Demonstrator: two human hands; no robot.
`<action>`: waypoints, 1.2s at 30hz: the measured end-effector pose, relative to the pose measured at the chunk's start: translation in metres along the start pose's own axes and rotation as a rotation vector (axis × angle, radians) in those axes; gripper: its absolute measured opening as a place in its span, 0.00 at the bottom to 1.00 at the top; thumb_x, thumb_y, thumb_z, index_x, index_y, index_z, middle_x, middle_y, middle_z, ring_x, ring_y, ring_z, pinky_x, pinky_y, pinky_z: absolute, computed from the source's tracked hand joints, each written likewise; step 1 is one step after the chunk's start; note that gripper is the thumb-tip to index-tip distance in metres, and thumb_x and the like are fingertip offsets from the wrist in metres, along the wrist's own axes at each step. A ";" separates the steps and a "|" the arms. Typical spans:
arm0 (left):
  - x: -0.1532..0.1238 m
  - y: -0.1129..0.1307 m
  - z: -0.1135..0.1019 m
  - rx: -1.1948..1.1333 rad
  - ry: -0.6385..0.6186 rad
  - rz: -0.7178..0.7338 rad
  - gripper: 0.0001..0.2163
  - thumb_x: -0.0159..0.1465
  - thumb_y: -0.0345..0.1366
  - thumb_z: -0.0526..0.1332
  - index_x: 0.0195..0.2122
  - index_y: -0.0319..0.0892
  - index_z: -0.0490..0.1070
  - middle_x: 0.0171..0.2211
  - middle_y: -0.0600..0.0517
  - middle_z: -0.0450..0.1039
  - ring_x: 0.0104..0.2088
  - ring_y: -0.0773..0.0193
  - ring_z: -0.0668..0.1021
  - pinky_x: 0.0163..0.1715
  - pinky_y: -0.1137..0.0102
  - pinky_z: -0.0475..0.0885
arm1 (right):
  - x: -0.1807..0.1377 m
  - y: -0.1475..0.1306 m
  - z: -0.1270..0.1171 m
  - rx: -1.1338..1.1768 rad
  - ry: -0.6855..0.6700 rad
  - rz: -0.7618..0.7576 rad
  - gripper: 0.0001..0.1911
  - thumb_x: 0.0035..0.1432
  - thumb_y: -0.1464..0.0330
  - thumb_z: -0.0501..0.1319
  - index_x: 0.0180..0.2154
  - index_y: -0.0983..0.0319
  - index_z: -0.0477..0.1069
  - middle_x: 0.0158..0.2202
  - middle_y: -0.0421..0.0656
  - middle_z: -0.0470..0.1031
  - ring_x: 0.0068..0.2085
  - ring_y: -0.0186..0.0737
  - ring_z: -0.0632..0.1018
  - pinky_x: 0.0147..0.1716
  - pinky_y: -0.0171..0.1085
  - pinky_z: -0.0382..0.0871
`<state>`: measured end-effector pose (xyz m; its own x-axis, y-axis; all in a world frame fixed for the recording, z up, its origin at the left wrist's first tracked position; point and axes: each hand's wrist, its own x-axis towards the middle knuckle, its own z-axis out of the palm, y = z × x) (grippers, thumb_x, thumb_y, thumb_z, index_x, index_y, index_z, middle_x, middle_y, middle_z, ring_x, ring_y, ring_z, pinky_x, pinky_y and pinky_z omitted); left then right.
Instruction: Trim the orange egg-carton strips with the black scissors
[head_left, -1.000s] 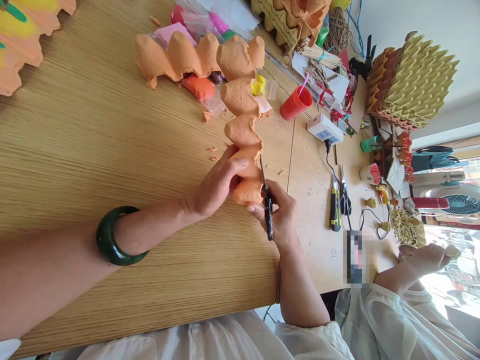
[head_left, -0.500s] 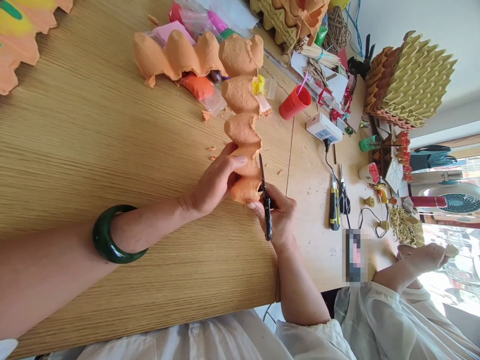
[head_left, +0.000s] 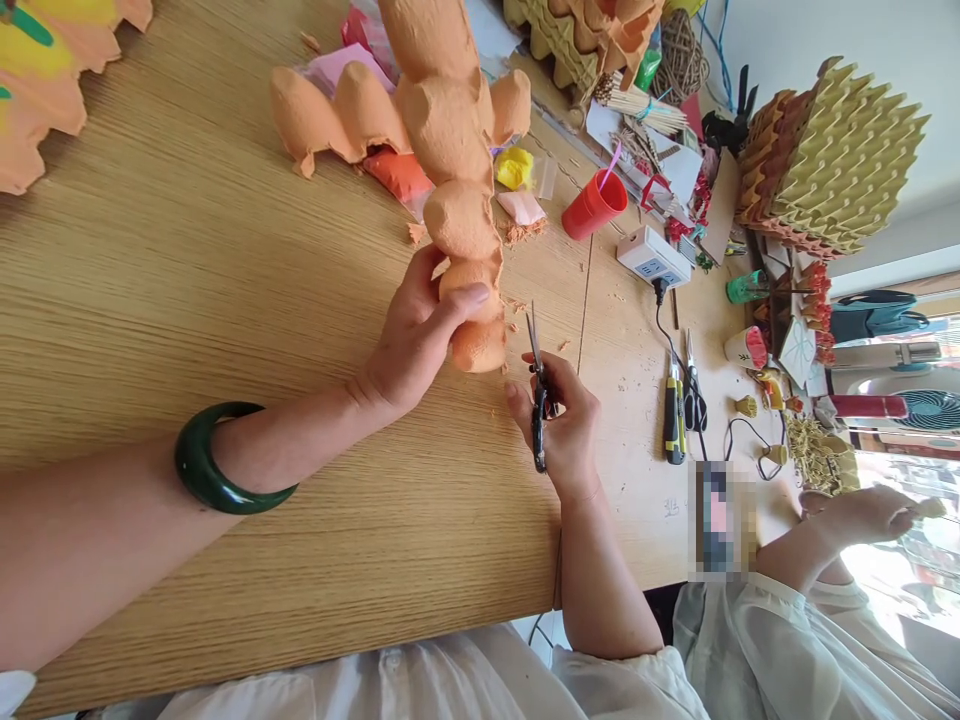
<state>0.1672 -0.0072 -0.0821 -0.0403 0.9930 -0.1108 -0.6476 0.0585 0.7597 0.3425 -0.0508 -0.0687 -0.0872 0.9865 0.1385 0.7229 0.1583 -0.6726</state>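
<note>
My left hand is closed round the near end of a long orange strip of egg-carton cups, which it holds raised off the wooden table. A dark green bangle sits on that wrist. My right hand grips small black scissors, blades pointing away from me, just right of the strip and apart from it. Orange crumbs lie on the table under the strip.
Another orange carton piece and coloured clay packets lie behind. To the right are a red cup, a white power strip, a yellow-black utility knife and a stack of egg trays. Another person's hand is at lower right.
My left hand has lifted the carton strip and swung its far end up and to the left, away from the scissors. The scissors' blades have come clear of the strip.
</note>
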 end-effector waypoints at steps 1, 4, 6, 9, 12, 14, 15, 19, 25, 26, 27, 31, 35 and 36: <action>0.000 0.001 0.001 -0.027 -0.002 -0.004 0.15 0.63 0.39 0.69 0.51 0.53 0.72 0.53 0.55 0.76 0.64 0.51 0.68 0.62 0.67 0.64 | -0.001 -0.001 0.001 -0.006 -0.004 0.002 0.17 0.59 0.58 0.69 0.46 0.60 0.74 0.27 0.34 0.67 0.25 0.31 0.66 0.26 0.34 0.63; 0.000 0.004 0.004 -0.092 0.030 -0.029 0.17 0.62 0.37 0.69 0.51 0.55 0.71 0.54 0.55 0.77 0.70 0.50 0.62 0.64 0.64 0.63 | -0.004 -0.005 0.004 -0.030 -0.016 0.007 0.14 0.60 0.60 0.67 0.44 0.60 0.74 0.26 0.35 0.67 0.25 0.32 0.67 0.27 0.33 0.64; -0.002 0.006 0.007 -0.104 0.074 -0.049 0.18 0.62 0.35 0.69 0.52 0.55 0.71 0.55 0.54 0.77 0.71 0.49 0.62 0.64 0.63 0.64 | -0.006 -0.006 0.006 -0.059 -0.008 -0.003 0.13 0.60 0.61 0.67 0.44 0.60 0.75 0.26 0.35 0.68 0.25 0.32 0.68 0.27 0.33 0.64; -0.004 0.008 0.010 -0.091 0.070 -0.052 0.20 0.61 0.35 0.69 0.53 0.56 0.71 0.54 0.54 0.77 0.70 0.49 0.63 0.63 0.63 0.65 | -0.008 -0.007 0.009 -0.107 0.018 -0.026 0.12 0.62 0.62 0.66 0.45 0.61 0.76 0.27 0.37 0.70 0.26 0.32 0.69 0.28 0.34 0.64; -0.006 0.006 0.009 -0.074 0.026 -0.012 0.17 0.61 0.36 0.68 0.51 0.55 0.72 0.55 0.54 0.76 0.68 0.49 0.65 0.62 0.63 0.66 | -0.009 -0.008 0.010 -0.152 0.035 -0.044 0.10 0.64 0.63 0.65 0.44 0.62 0.77 0.27 0.39 0.72 0.27 0.33 0.70 0.29 0.34 0.63; -0.007 0.005 0.008 -0.071 0.016 0.013 0.14 0.62 0.35 0.67 0.49 0.52 0.72 0.55 0.52 0.75 0.65 0.49 0.67 0.60 0.64 0.67 | -0.011 -0.008 0.010 -0.181 0.040 -0.064 0.10 0.65 0.63 0.65 0.42 0.62 0.78 0.27 0.39 0.71 0.26 0.33 0.69 0.28 0.34 0.61; -0.007 0.004 0.008 -0.071 0.013 0.021 0.13 0.62 0.35 0.67 0.48 0.51 0.71 0.55 0.52 0.75 0.64 0.49 0.68 0.59 0.64 0.67 | -0.011 -0.009 0.010 -0.198 0.042 -0.074 0.10 0.65 0.62 0.65 0.42 0.63 0.78 0.26 0.39 0.71 0.25 0.32 0.68 0.27 0.34 0.60; -0.007 0.003 0.008 -0.074 -0.001 0.032 0.12 0.63 0.35 0.66 0.47 0.52 0.70 0.54 0.53 0.75 0.63 0.51 0.68 0.61 0.65 0.66 | -0.013 -0.010 0.010 -0.262 0.058 -0.093 0.13 0.67 0.58 0.65 0.38 0.62 0.78 0.23 0.38 0.68 0.24 0.31 0.64 0.26 0.34 0.57; -0.011 0.005 0.010 -0.035 -0.009 0.042 0.16 0.63 0.36 0.66 0.51 0.55 0.70 0.58 0.54 0.73 0.66 0.51 0.66 0.64 0.65 0.63 | -0.012 -0.013 0.007 -0.234 0.042 -0.063 0.18 0.68 0.55 0.64 0.33 0.62 0.76 0.22 0.37 0.67 0.23 0.30 0.63 0.25 0.33 0.57; -0.012 0.005 0.010 -0.029 -0.011 0.052 0.16 0.63 0.36 0.67 0.51 0.54 0.70 0.58 0.54 0.73 0.66 0.51 0.67 0.64 0.65 0.63 | -0.012 -0.013 0.006 -0.213 0.032 -0.051 0.18 0.68 0.55 0.63 0.32 0.62 0.75 0.22 0.37 0.67 0.23 0.30 0.64 0.25 0.33 0.57; -0.012 0.005 0.010 -0.024 -0.015 0.061 0.16 0.62 0.35 0.67 0.51 0.53 0.71 0.59 0.53 0.72 0.66 0.51 0.67 0.64 0.65 0.63 | -0.012 -0.013 0.006 -0.193 0.027 -0.042 0.19 0.68 0.55 0.63 0.31 0.62 0.75 0.22 0.37 0.67 0.23 0.30 0.64 0.25 0.32 0.58; -0.004 -0.003 0.003 0.003 -0.043 0.119 0.16 0.62 0.39 0.68 0.51 0.52 0.71 0.57 0.53 0.73 0.63 0.51 0.69 0.62 0.65 0.65 | -0.010 -0.012 0.007 -0.194 0.019 -0.046 0.18 0.67 0.53 0.64 0.39 0.63 0.78 0.23 0.36 0.68 0.23 0.30 0.66 0.26 0.31 0.60; 0.009 -0.019 -0.010 0.024 -0.129 0.292 0.18 0.60 0.43 0.71 0.50 0.52 0.72 0.52 0.51 0.75 0.56 0.52 0.74 0.57 0.64 0.72 | -0.009 -0.009 0.008 -0.275 0.020 -0.067 0.20 0.67 0.54 0.64 0.46 0.65 0.78 0.26 0.38 0.71 0.25 0.31 0.68 0.28 0.32 0.62; 0.010 -0.022 -0.012 0.040 -0.152 0.298 0.18 0.61 0.42 0.69 0.51 0.51 0.71 0.52 0.52 0.74 0.56 0.52 0.74 0.57 0.64 0.72 | -0.009 -0.008 0.008 -0.286 0.024 -0.075 0.20 0.68 0.55 0.63 0.46 0.65 0.79 0.26 0.38 0.72 0.26 0.31 0.69 0.28 0.31 0.63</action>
<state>0.1716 0.0004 -0.1075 -0.1077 0.9708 0.2142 -0.5937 -0.2356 0.7694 0.3316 -0.0604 -0.0704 -0.1339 0.9707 0.1997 0.8790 0.2094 -0.4284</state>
